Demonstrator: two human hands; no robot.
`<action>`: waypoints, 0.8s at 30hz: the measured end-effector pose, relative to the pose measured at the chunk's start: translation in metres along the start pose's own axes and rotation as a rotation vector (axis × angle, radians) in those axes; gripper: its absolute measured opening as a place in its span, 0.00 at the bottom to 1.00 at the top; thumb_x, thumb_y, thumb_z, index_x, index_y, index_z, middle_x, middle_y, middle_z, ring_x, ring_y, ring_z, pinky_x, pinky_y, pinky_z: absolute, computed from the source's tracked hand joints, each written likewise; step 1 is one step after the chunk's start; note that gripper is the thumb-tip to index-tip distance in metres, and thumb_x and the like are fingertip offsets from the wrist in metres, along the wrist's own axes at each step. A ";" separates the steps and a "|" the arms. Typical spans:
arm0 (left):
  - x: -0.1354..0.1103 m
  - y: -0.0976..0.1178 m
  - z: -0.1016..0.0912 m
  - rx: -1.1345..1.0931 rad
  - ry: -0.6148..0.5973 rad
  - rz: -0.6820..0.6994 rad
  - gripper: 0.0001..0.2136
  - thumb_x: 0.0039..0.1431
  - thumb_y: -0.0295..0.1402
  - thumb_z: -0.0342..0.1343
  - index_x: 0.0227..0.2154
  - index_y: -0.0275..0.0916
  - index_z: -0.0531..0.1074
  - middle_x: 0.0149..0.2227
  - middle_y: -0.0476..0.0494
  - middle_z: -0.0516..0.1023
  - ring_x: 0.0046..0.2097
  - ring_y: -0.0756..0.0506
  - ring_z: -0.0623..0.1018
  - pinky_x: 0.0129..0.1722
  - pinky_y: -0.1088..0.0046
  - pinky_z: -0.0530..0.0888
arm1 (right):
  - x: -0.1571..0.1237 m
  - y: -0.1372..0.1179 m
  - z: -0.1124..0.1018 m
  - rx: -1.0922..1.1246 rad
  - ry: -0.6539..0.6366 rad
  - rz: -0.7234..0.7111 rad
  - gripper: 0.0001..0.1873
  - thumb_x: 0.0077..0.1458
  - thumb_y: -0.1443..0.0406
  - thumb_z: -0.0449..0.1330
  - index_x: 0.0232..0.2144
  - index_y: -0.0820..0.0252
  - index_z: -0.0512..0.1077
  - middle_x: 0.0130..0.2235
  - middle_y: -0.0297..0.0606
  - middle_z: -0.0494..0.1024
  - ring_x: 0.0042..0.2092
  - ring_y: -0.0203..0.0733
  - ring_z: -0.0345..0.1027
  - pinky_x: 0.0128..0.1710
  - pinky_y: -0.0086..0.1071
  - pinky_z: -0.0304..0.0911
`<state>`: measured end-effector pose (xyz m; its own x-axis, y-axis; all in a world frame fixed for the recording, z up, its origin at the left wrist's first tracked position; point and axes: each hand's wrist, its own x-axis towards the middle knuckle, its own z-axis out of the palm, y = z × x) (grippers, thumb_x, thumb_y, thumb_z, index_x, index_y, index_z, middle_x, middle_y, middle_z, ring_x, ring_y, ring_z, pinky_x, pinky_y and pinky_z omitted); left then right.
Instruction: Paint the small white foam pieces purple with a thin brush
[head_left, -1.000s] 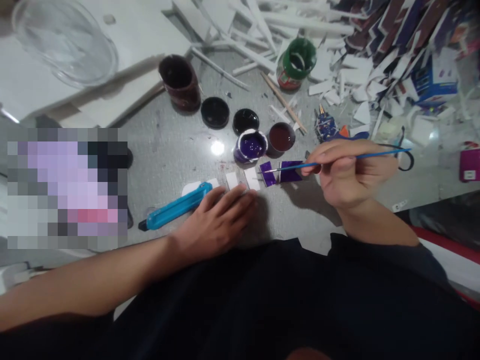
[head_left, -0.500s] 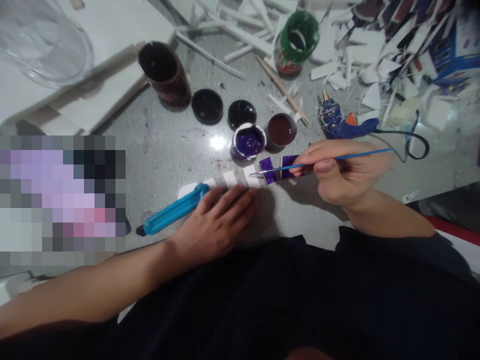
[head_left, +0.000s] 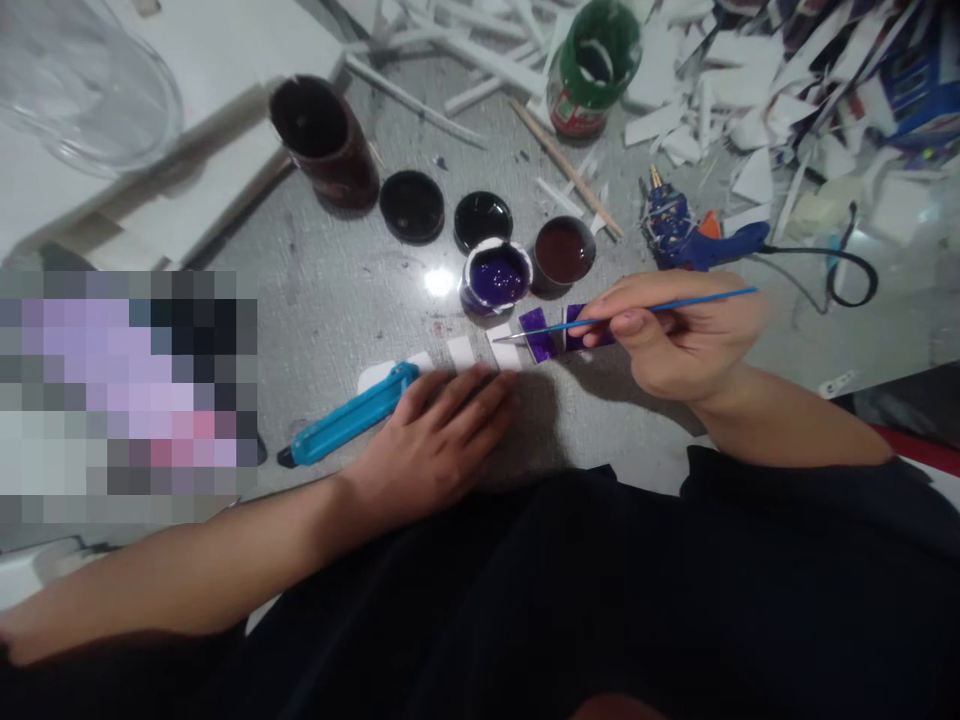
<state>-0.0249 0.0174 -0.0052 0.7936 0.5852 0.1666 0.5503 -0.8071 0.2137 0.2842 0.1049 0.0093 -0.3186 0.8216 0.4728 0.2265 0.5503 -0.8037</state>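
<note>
Pinched in my right hand point(head_left: 675, 335) is a thin blue paintbrush point(head_left: 705, 299). Its tip is at a white piece point(head_left: 505, 346), touching it or just above. My left hand point(head_left: 450, 425) lies flat with its fingers stretched out, the fingertips at the lower edges of the white pieces. Two pieces painted purple, one of them a small strip point(head_left: 537, 335), lie right of the white one; my right fingers partly cover the other. A small pot of purple paint point(head_left: 498, 278) stands open just behind. Beside my left hand lies a turquoise utility knife point(head_left: 349, 418).
A pot of dark red paint point(head_left: 564, 255) and two black lids point(head_left: 412, 207) sit behind the purple pot. Farther back stand a brown jar point(head_left: 322, 140) and a green jar point(head_left: 596, 70). A blue glue gun point(head_left: 686, 235) lies right, before heaped white scraps point(head_left: 742, 90).
The brush and my right hand have shifted slightly left, with the tip still at the same white piece. My left hand stays in place. The view has moved a little.
</note>
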 end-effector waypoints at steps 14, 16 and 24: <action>0.001 0.000 -0.003 0.017 -0.038 0.015 0.24 0.84 0.39 0.59 0.76 0.40 0.79 0.78 0.36 0.80 0.76 0.32 0.78 0.71 0.53 0.73 | 0.004 0.008 0.005 0.092 0.066 -0.035 0.04 0.71 0.65 0.77 0.46 0.56 0.93 0.36 0.41 0.94 0.28 0.35 0.86 0.25 0.21 0.75; 0.000 0.000 -0.002 0.008 -0.044 0.010 0.25 0.83 0.39 0.59 0.76 0.41 0.79 0.78 0.36 0.80 0.76 0.31 0.78 0.72 0.52 0.73 | 0.005 0.008 0.006 0.083 0.061 -0.049 0.05 0.71 0.67 0.76 0.47 0.56 0.93 0.36 0.41 0.94 0.28 0.35 0.86 0.25 0.20 0.75; -0.001 -0.001 0.001 0.012 -0.042 0.005 0.26 0.83 0.40 0.60 0.77 0.41 0.78 0.79 0.36 0.79 0.77 0.31 0.76 0.72 0.52 0.73 | -0.001 0.004 -0.007 -0.112 -0.050 0.007 0.07 0.74 0.64 0.74 0.49 0.48 0.92 0.41 0.37 0.95 0.32 0.41 0.87 0.31 0.35 0.81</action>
<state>-0.0259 0.0170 -0.0066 0.8064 0.5775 0.1272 0.5491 -0.8111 0.2017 0.2923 0.1070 0.0083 -0.3613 0.8185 0.4468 0.3289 0.5602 -0.7602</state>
